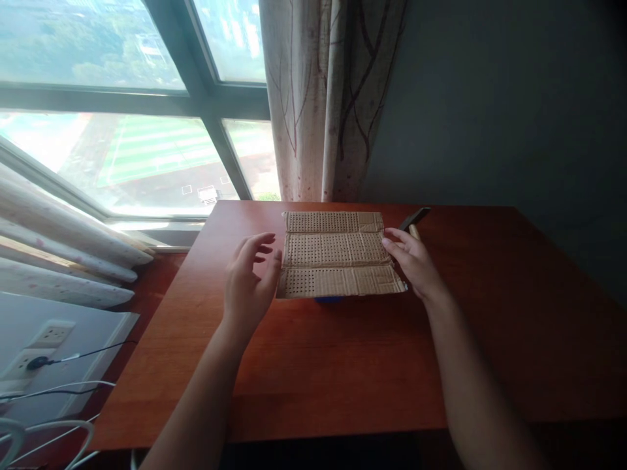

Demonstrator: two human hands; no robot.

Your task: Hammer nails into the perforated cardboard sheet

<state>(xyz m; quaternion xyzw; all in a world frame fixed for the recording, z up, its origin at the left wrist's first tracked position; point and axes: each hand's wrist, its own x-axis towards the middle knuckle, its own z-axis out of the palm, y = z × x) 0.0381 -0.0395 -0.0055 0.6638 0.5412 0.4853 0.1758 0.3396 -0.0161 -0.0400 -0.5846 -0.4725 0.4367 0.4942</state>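
Observation:
A flat piece of brown cardboard (337, 254), punched with rows of small holes and creased into three strips, lies on the red-brown wooden table (343, 365). My left hand (249, 282) hovers at its left edge, fingers spread and open, thumb close to the cardboard. My right hand (415, 262) rests open at the right edge, fingertips touching the cardboard. A small blue object (329, 299) peeks out from under the cardboard's near edge; most of it is hidden.
A dark slim tool with a pale handle (414, 220) lies on the table behind my right hand. A window and patterned curtain (323, 98) stand behind the table. To the left are a wall socket (46, 336) and white cables.

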